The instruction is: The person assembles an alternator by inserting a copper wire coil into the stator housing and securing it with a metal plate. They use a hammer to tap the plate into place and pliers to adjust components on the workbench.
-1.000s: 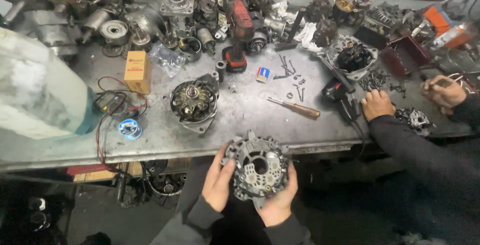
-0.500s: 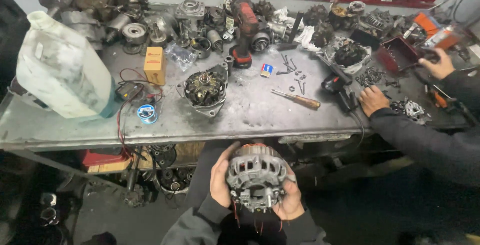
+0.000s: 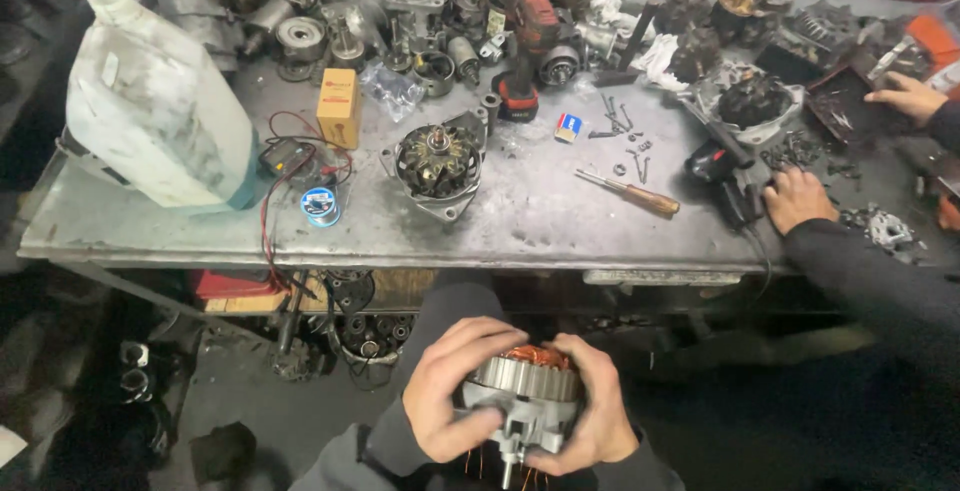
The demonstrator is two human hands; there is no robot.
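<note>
Below the near edge of the counter, a scuffed grey metal slab, the person's two hands clasp an alternator half in front of the body: a ribbed silver cast housing with copper windings showing at its top and a short stud pointing down. The left hand wraps its fingers over the left side and front of the housing, gripping it; the right hand closes around the right side, thumb across the rim. On the counter near the middle sits another round alternator part, dark with a shaft standing up. Beside it toward the left edge lie a small orange cardboard box, a blue spool and a cloudy white plastic jug. A screwdriver with a wooden handle lies flat toward the right, near loose bolts. At the right edge a co-worker's hand rests flat on the metal beside a black tool.
</note>
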